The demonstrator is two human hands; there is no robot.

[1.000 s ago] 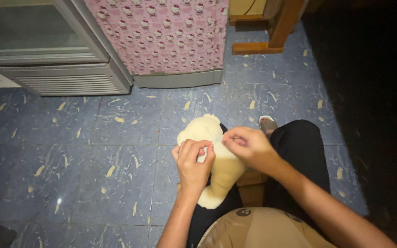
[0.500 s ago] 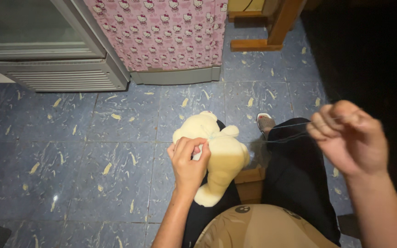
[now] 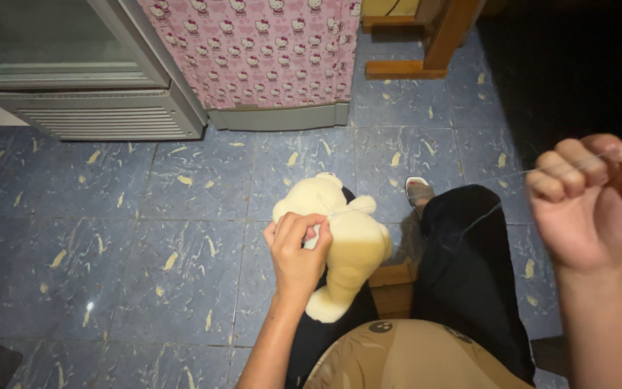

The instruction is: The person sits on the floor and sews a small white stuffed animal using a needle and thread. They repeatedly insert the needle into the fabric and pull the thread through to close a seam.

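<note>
Left hand (image 3: 298, 253) fingers clamped on cream teddy bear (image 3: 340, 238) resting on the lap over blue tiled floor (image 3: 145, 245), right hand (image 3: 590, 209) fingers pinched together on taut thread (image 3: 512, 174), raised right.

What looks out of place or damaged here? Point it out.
Nothing looks spilled or broken. The left hand pinches the cream plush bear on the lap; the right hand holds a taut thread running to the bear. No tear shows.
</note>
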